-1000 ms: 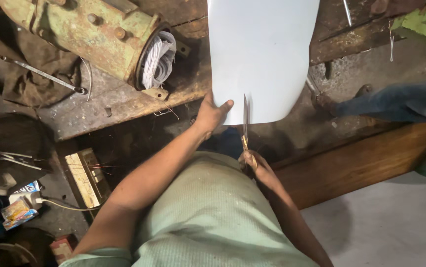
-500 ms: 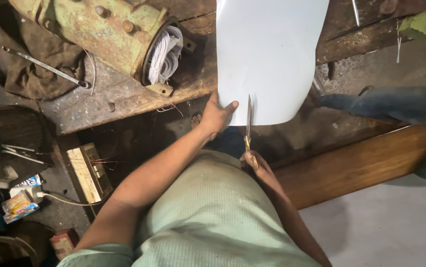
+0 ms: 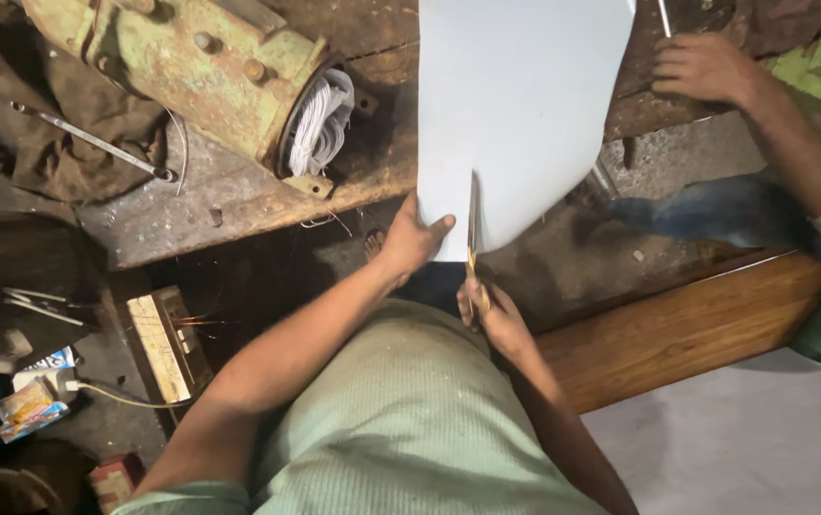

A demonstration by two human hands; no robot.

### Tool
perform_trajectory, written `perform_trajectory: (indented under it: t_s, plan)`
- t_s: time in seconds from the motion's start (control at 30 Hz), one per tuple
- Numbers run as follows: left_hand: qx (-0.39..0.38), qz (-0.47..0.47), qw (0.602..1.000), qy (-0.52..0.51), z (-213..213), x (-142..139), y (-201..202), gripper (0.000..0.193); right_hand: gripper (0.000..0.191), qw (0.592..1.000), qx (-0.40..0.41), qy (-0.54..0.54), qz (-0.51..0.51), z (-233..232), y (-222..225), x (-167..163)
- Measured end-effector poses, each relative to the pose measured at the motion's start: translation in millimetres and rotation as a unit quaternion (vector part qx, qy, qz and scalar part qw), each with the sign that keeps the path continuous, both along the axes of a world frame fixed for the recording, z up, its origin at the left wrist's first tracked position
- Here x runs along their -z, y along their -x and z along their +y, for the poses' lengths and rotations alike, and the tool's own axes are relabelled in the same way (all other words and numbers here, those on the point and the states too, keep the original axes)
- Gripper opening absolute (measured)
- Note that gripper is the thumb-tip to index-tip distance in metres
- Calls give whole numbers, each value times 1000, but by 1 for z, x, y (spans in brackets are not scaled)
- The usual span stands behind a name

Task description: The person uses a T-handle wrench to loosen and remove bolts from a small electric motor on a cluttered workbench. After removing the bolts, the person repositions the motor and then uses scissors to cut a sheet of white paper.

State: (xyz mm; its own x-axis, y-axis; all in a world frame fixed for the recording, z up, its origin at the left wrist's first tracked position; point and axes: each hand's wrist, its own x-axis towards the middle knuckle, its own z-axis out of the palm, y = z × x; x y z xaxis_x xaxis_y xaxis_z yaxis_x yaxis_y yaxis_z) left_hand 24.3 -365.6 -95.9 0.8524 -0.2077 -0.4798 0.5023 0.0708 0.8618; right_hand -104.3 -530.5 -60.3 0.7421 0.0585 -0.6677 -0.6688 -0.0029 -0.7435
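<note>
Gripping the scissors [image 3: 473, 250] in my right hand [image 3: 489, 310], fingers curled through the handles close to my green shirt [image 3: 410, 420], I keep the blades pointing straight away from me and up into the white sheet [image 3: 515, 105]. My left hand [image 3: 412, 238] pinches the sheet's near edge just left of the cut, thumb on top, which keeps the material taut so the blades can bite cleanly. The sheet is plain white, smooth and unmarked; it hangs in the air above the gap between my body and the counter [image 3: 239, 205], with a thin slit running up from its lower edge and a rounded corner on the right. Farther off on the counter lies a rusty green motor housing [image 3: 182, 67] with pale windings showing. At the far right, another person's hand [image 3: 706, 67] rests on the wood.
</note>
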Motion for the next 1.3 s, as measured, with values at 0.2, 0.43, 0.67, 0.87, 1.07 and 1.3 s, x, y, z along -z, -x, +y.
perform_trajectory:
  t_s: [0.2,0.43,0.67,0.87,1.07,1.3]
  plan:
    - [-18,5,999,28,5,0,1,60,54,1000,13,-20,-9,3,-10,14]
    - [-3,41,999,18,14,-13,3,60,61,997,78,-13,17,15,-41,2]
    - [5,48,996,71,17,-25,4,59,57,990,126,-53,24,20,-69,-8]
    - [10,72,995,62,27,-35,6,56,62,995,102,-19,-2,27,-76,-6]
    - [36,58,995,77,33,-52,19,58,66,989,137,-51,8,16,-108,0]
    - [33,106,993,41,43,-57,16,58,77,993,99,-37,-52,25,-116,14]
